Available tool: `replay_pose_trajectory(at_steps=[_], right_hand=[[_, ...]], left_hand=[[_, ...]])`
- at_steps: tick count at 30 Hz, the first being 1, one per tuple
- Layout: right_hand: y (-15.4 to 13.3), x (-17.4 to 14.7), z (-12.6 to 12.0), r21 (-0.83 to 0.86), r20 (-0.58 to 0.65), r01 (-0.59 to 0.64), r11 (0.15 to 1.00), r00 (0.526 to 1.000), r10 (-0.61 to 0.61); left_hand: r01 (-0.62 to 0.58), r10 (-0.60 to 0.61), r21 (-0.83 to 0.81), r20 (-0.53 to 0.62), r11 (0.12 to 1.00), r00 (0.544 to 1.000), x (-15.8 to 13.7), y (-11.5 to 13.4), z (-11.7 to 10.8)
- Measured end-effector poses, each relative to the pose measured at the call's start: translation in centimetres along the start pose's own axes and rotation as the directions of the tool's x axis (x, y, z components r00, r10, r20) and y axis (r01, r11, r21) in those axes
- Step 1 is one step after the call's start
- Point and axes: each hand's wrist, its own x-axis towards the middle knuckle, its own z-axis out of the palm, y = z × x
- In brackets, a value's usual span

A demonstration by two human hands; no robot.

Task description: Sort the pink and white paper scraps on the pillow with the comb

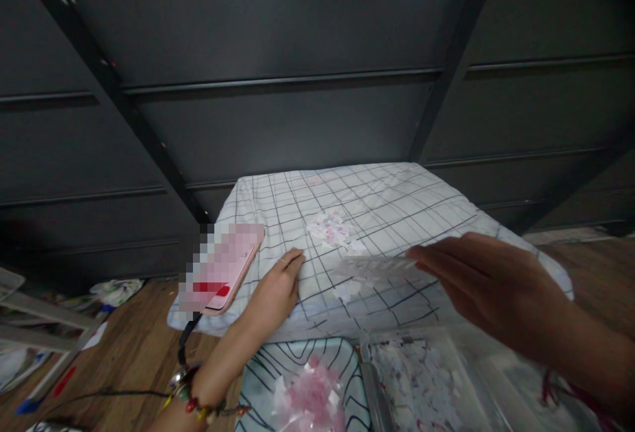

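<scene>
My right hand (481, 280) grips a flat, whitish see-through plastic piece (380, 268) by its right end, low over the checked cloth; motion blurs it, so its exact kind is unclear. Small white paper scraps (347, 290) lie just under its left end. Behind them is a little pile of white and pink bits (331, 228). Resting on the cloth left of the plastic piece, my left hand (280, 286) has its fingers curled together, a ring on one of them. Whatever its fingertips may hold is hidden.
A pink phone (238, 273) with a cable lies at the cloth's (397, 200) left edge. In front stand a striped tray (253, 386) with a bag of pink and white bits (315, 395) and a clear box (446, 352) of paper scraps. A dark panelled wall (288, 121) rises behind.
</scene>
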Motion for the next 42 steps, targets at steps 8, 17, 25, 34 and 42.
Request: replay_pose_trajectory(at_steps=[8,17,25,34,42], right_hand=[[7.2,-2.5,4.6,0.045,0.017,0.013,0.999,1.0,-0.014],[6.5,-2.7,4.8,0.121,-0.009,-0.052,0.991,0.999,0.054],[6.6,-2.5,5.0,0.203,0.007,-0.026,0.979,1.0,0.025],[5.5,-1.1,6.7,0.293,-0.001,0.035,0.955,0.999,-0.036],[4.7,0.3,6.8,0.354,-0.086,0.076,0.932,0.995,-0.048]], left_hand=[[-0.012,0.012,0.018,-0.026,1.0,1.0,0.0,-0.3,0.4],[-0.03,0.031,0.065,-0.018,0.997,0.999,0.1,-0.4,0.1],[-0.013,0.014,0.04,-0.039,0.999,0.999,0.2,-0.5,0.3],[-0.023,0.025,0.045,-0.058,0.999,0.998,0.2,-0.6,0.2],[-0.005,0.007,0.043,-0.026,0.999,1.0,0.2,-0.3,0.0]])
